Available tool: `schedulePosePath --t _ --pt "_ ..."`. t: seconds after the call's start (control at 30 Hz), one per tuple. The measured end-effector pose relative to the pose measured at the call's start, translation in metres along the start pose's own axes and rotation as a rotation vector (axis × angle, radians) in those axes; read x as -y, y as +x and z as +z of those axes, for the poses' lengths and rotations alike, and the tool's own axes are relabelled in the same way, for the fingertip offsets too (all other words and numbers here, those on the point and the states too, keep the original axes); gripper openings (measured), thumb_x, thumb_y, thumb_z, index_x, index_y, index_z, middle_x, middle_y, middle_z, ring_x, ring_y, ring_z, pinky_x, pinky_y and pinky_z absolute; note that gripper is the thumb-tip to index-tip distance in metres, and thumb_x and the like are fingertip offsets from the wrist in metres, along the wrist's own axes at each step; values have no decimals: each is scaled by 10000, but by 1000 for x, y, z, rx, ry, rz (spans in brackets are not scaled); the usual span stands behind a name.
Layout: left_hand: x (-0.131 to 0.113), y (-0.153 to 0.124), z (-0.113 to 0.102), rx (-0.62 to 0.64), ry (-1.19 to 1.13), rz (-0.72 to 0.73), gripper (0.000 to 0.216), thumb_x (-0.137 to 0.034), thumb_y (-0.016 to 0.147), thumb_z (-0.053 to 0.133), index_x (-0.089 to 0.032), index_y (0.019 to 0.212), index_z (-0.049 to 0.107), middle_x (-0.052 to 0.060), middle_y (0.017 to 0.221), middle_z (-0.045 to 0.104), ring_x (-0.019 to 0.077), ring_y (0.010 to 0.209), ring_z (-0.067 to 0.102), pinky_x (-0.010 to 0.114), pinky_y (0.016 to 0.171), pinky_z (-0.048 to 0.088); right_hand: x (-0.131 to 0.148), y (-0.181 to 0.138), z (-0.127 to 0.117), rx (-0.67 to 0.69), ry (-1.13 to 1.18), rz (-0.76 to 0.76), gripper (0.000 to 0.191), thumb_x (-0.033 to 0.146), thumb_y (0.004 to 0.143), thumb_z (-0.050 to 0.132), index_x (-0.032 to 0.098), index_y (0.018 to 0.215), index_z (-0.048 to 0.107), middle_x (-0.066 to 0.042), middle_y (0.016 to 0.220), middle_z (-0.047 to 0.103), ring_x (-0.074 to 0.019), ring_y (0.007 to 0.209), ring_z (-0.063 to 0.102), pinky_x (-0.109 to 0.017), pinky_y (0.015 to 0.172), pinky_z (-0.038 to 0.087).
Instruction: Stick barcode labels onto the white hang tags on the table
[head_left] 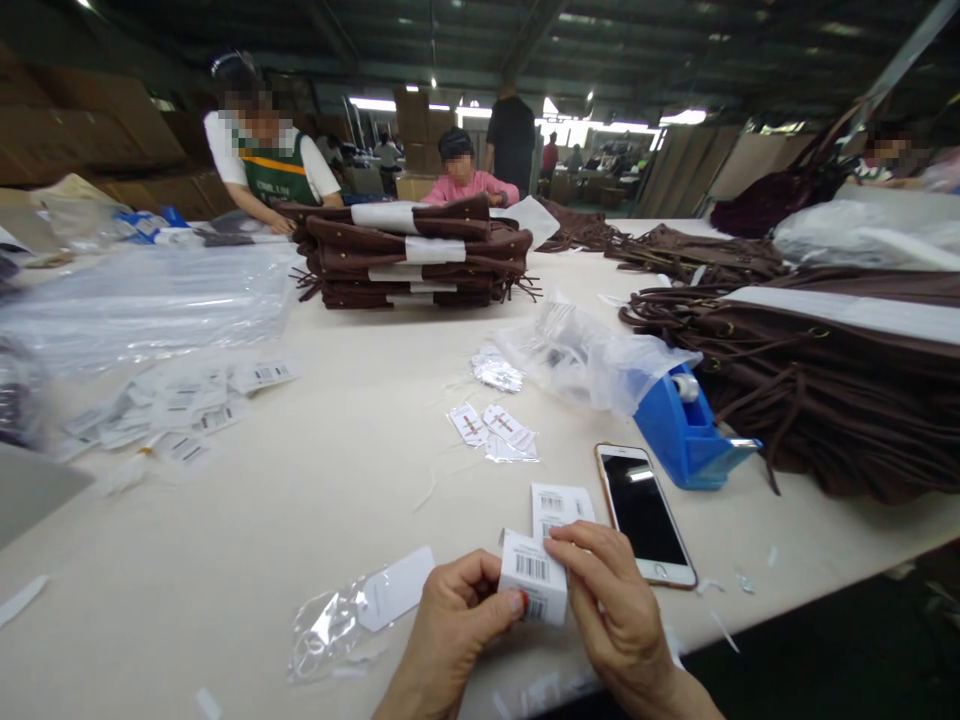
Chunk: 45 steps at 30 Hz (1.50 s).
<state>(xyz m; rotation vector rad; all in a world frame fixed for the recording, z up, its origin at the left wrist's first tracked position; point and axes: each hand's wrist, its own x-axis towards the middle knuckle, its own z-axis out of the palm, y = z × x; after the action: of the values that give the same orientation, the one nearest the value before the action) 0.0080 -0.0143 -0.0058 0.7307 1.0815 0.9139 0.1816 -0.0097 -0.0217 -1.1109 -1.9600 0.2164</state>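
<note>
Both my hands hold a small stack of white barcode tags (534, 578) just above the near edge of the table (322, 500). My left hand (454, 625) pinches the stack's left side with thumb and fingers. My right hand (611, 600) grips its right side, fingers curled over the top. Another white barcode tag (561, 505) lies flat just behind the stack. A small clear bag with a white tag inside (352, 610) lies to the left of my left hand.
A phone (645, 512) and a blue tape dispenser (686, 430) sit to the right, with clear bags (592, 355) behind. Loose tags (180, 405) and small sachets (495, 425) are scattered. Stacks of brown bags (416, 255) (840, 380) fill the far and right sides. People work across the table.
</note>
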Motion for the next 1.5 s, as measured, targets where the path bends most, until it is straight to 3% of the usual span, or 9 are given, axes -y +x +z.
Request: schedulePosePath --t 0.17,0.27,0.47,0.7,0.93,1.23,1.5 --pt "-1 -6 3 53 56 33 205 -317 619 663 -134 691 605 3 610 572 93 532 451 192 449 377 21 8 -14 97 100 -3 386 166 746 458 210 1125 510 -91 1106 568 -260 1055 501 -444 881 411" --pt "-3 -9 4 77 91 49 181 -309 633 650 -139 684 618 -7 586 555 88 522 459 194 478 392 32 14 -11 93 63 -16 394 186 714 540 216 1107 516 -83 1016 613 -255 980 546 -441 863 420" --pt "-2 -14 4 31 138 136 133 -270 670 620 -138 687 626 -5 606 573 104 612 496 209 612 395 37 10 1 172 237 62 252 138 774 474 216 1011 512 -35 839 628 -175 807 574 -369 825 415" --pt "5 -15 5 54 -18 88 202 -320 672 627 -155 716 520 -16 619 575 95 612 504 209 616 381 36 6 3 267 273 128 196 120 798 416 205 925 538 -30 764 599 -166 754 550 -381 834 369" --pt "11 -14 2 54 -14 91 208 -312 676 626 -154 704 494 -36 579 537 81 576 482 204 591 364 38 6 8 270 258 164 192 116 825 365 204 803 535 -11 713 572 -143 705 534 -363 843 342" --pt "9 -13 1 49 -54 111 191 -268 702 600 -164 732 442 -40 586 556 78 566 489 211 583 382 37 6 10 256 238 84 148 108 791 415 173 863 527 -27 719 572 -156 699 521 -373 771 366" --pt "14 -12 1 66 -70 114 211 -286 704 600 -161 741 433 -40 598 554 76 574 491 213 584 378 36 4 14 230 221 88 169 90 811 377 183 761 510 -2 672 540 -131 657 507 -368 801 346"
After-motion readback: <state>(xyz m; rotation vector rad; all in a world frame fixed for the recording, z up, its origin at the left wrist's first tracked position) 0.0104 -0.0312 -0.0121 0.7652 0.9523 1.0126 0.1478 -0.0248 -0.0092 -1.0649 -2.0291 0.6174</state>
